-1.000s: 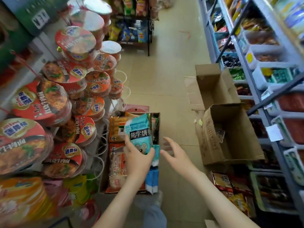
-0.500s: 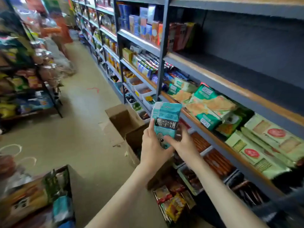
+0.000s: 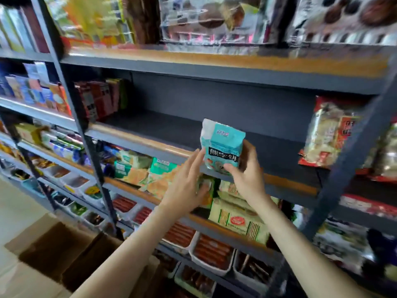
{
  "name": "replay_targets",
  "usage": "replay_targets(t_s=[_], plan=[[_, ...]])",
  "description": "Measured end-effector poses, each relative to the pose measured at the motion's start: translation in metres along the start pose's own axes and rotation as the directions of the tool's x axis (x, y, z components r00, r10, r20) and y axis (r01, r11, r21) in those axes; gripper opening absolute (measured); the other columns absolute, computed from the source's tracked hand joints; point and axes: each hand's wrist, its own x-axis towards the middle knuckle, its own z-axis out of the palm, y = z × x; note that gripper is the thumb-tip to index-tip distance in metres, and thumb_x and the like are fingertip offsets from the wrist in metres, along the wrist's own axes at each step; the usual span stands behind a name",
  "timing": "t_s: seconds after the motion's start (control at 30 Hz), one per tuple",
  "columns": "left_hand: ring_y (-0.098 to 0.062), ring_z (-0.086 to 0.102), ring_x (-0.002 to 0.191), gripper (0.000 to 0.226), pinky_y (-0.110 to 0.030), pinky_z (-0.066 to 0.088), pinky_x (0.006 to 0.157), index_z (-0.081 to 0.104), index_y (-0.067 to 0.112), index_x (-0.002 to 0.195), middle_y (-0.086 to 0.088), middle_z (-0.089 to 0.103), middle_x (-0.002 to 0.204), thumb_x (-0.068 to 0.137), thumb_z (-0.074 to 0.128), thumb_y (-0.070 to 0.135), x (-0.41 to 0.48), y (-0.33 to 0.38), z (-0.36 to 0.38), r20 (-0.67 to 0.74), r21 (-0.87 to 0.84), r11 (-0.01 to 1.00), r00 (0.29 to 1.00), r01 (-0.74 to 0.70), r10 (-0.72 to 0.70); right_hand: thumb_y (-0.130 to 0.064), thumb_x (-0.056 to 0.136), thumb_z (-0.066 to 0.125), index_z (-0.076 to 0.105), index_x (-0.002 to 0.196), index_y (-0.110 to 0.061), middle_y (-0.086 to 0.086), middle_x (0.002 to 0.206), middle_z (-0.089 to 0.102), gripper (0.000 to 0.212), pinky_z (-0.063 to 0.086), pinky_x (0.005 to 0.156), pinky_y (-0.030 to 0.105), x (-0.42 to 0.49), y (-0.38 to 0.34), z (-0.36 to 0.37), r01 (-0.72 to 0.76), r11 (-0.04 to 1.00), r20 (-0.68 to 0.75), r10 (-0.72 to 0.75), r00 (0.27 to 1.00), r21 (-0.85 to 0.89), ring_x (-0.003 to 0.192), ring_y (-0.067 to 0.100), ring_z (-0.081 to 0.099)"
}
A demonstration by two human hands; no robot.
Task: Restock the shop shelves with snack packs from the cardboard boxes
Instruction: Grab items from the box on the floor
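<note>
Small grocery/snack shop. Tall dark metal shelving (image 3: 90, 147) w/ wood-edged boards runs along an aisle, several tiers packed w/ retail goods: biscuit packs (image 3: 150, 175) lying flat, boxed snacks (image 3: 101, 97) stood upright, bagged cakes (image 3: 206, 18) on the top tier, white bins of red sausage sticks (image 3: 212, 252) low down. Open cardboard boxes (image 3: 64, 254) sit on the tiled floor (image 3: 12, 207) by the shelving.

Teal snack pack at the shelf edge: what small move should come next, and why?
Probably push the teal snack pack back onto the bare dark shelf board and let go. The right hand grips its bottom at the front edge; the left hand touches its side with straight fingers.
</note>
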Motion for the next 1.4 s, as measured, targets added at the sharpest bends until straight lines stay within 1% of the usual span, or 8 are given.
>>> replay_targets(t_s=[0.1,0.23,0.37,0.63,0.83,1.0,1.23,1.4], plan=[[-0.027,0.033,0.138,0.073,-0.037,0.032,0.111,0.017,0.018,0.150,-0.013,0.034,0.151,0.088,0.053,0.031,0.040,-0.037,0.008,0.026,0.014,1.000,1.000,-0.007,0.007,0.006,0.082,0.065,0.042,0.133,-0.020,-0.002,0.131,0.055,0.061,0.044,0.095,0.016,0.053,0.013,-0.002,-0.056,0.998,-0.119,0.051,0.992,-0.038,0.119,0.008,0.053],[-0.029,0.044,0.128,0.064,-0.039,0.038,0.105,0.040,0.003,0.142,-0.016,0.048,0.139,0.088,0.047,0.036,0.096,-0.077,0.018,-0.006,0.031,0.999,1.000,0.018,-0.017,0.007,0.084,0.062,0.042,0.130,-0.017,-0.005,0.118,0.057,0.055,0.046,0.068,0.006,0.119,0.036,-0.003,-0.206,0.978,-0.214,0.200,0.956,-0.008,0.098,0.004,0.057],[-0.034,0.047,0.125,0.058,-0.043,0.039,0.102,0.042,0.004,0.141,-0.015,0.048,0.137,0.092,0.058,0.030,0.150,-0.110,0.031,0.173,0.103,0.992,0.981,0.069,-0.086,0.006,0.087,0.060,0.040,0.129,-0.018,0.003,0.126,0.058,0.053,0.048,0.084,0.032,0.178,0.079,-0.004,-0.385,0.921,-0.239,0.361,0.901,-0.061,0.107,0.016,0.056],[-0.034,0.048,0.116,0.045,-0.040,0.039,0.092,0.045,0.012,0.130,-0.012,0.050,0.124,0.097,0.044,0.042,0.174,-0.156,0.046,0.284,0.304,0.895,0.866,0.326,-0.412,0.006,0.088,0.058,0.030,0.135,-0.011,0.000,0.119,0.053,0.057,0.046,0.087,0.033,0.263,0.114,0.011,-0.463,0.848,-0.309,0.381,0.871,-0.258,0.105,0.013,0.051],[-0.031,0.051,0.112,0.042,-0.039,0.040,0.092,0.047,0.012,0.130,-0.010,0.052,0.121,0.098,0.042,0.039,0.174,-0.156,0.049,0.227,0.199,0.926,0.904,0.322,-0.363,-0.006,0.091,0.058,0.035,0.126,-0.010,0.010,0.133,0.048,0.042,0.047,0.096,0.044,0.283,0.127,0.021,-0.489,0.750,-0.387,0.331,0.860,-0.445,0.117,0.029,0.052],[-0.032,0.055,0.108,0.036,-0.039,0.039,0.091,0.052,0.010,0.128,-0.011,0.058,0.120,0.097,0.047,0.027,0.168,-0.149,0.041,0.093,0.109,0.958,0.957,0.264,-0.274,-0.005,0.082,0.067,0.024,0.144,-0.019,0.009,0.138,0.039,0.077,0.045,0.098,0.039,0.259,0.097,0.043,-0.494,0.740,-0.445,0.291,0.847,-0.457,0.124,0.027,0.046],[-0.028,0.059,0.102,0.039,-0.038,0.048,0.084,0.061,0.008,0.117,-0.008,0.062,0.114,0.094,0.042,0.034,0.076,-0.112,-0.014,-0.106,-0.116,0.956,0.953,0.271,-0.283,-0.011,0.088,0.060,0.046,0.129,-0.011,0.008,0.131,0.048,0.043,0.040,0.100,0.033,0.127,0.001,0.114,-0.033,0.850,0.053,0.071,0.996,-0.525,0.120,0.021,0.049],[-0.025,0.057,0.103,0.038,-0.032,0.044,0.082,0.058,0.009,0.122,-0.007,0.060,0.116,0.094,0.043,0.032,-0.109,-0.086,-0.061,-0.063,0.043,0.853,0.854,0.519,-0.517,-0.007,0.088,0.062,0.054,0.122,-0.007,0.008,0.123,0.056,0.035,0.039,0.094,0.030,-0.023,-0.025,0.183,0.300,0.892,0.509,-0.095,0.855,-0.338,0.116,0.024,0.053]])
